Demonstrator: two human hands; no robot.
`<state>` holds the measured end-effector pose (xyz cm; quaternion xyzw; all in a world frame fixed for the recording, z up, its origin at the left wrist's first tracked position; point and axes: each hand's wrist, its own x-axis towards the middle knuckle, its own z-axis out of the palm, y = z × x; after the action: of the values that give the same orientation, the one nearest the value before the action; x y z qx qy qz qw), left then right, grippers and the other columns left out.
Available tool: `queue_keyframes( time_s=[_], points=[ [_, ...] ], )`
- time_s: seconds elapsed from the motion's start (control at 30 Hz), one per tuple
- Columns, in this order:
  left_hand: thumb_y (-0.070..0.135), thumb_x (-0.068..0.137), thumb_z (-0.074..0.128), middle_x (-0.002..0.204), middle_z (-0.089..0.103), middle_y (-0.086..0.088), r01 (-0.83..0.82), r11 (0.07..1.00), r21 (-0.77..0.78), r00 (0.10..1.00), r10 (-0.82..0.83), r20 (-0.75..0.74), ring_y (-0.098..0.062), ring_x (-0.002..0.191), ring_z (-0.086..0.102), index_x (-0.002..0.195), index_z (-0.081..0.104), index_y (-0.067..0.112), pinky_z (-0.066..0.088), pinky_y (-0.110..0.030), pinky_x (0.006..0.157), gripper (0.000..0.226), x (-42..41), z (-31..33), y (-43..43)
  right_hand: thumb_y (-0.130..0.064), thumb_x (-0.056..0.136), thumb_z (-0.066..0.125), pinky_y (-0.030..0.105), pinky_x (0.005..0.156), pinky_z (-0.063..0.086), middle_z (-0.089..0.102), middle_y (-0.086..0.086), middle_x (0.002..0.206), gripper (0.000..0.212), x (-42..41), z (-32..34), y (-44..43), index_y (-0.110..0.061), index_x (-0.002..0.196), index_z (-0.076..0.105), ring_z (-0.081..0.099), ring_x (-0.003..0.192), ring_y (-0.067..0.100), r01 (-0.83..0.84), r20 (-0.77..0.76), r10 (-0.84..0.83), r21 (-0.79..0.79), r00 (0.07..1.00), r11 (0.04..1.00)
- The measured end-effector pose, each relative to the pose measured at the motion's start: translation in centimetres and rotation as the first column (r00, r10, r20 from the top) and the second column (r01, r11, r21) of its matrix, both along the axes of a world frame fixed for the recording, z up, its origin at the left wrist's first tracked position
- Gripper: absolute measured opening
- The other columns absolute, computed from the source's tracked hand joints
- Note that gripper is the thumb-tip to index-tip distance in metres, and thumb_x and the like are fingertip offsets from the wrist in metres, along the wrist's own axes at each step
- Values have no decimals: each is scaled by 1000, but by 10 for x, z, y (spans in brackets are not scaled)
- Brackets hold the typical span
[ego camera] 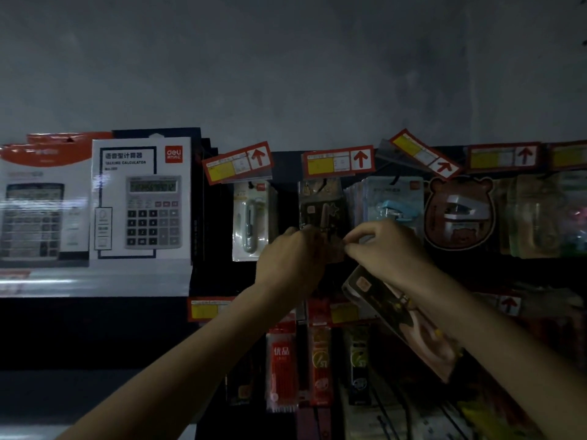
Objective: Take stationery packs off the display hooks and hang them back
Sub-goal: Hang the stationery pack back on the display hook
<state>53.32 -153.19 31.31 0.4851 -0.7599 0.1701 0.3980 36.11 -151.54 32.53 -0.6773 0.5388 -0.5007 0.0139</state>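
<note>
A dark stationery pack hangs on a display hook under a red price tag. My left hand grips its lower edge from the left. My right hand pinches the same lower part from the right, fingertips almost meeting the left hand. A long dark pack lies tilted under my right wrist; how it is held is hidden. The scene is dim.
Neighbouring hooks carry a white pack, a blue stapler pack and a bear-shaped pack. Boxed calculators stand on a shelf at left. Red refill packs hang on the lower row.
</note>
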Motion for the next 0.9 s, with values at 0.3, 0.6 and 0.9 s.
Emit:
queue_keyframes(
  time_s=[0.3, 0.6, 0.9],
  points=[
    [51, 106, 38, 172, 7, -15, -195, 965, -177, 953, 229, 199, -36, 158, 8, 163, 12, 21, 19, -50, 123, 70, -36, 23, -38, -33, 91, 72, 40, 72, 62, 72, -12, 79, 4, -22, -6, 12, -35, 89, 75, 70, 73, 12, 16, -34, -19, -86, 999, 996],
    [61, 105, 30, 169, -22, -16, -234, 971, -51, 966, 238, 97, -36, 158, -15, 163, -15, 29, 9, -53, 126, 80, -58, 24, -78, -37, 90, 72, 42, 76, 61, 73, -13, 86, 5, -43, -13, 8, -34, 89, 76, 70, 79, 11, -1, -34, -1, -74, 999, 997],
    [62, 102, 41, 164, -36, -15, -309, 951, 18, 944, 304, 124, -36, 153, -29, 157, -31, 28, -4, -55, 125, 97, -63, 27, -103, -38, 91, 71, 39, 81, 60, 73, -16, 92, 5, -49, -17, 7, -37, 92, 76, 70, 88, 9, 21, -57, -25, -62, 998, 998]
  ],
)
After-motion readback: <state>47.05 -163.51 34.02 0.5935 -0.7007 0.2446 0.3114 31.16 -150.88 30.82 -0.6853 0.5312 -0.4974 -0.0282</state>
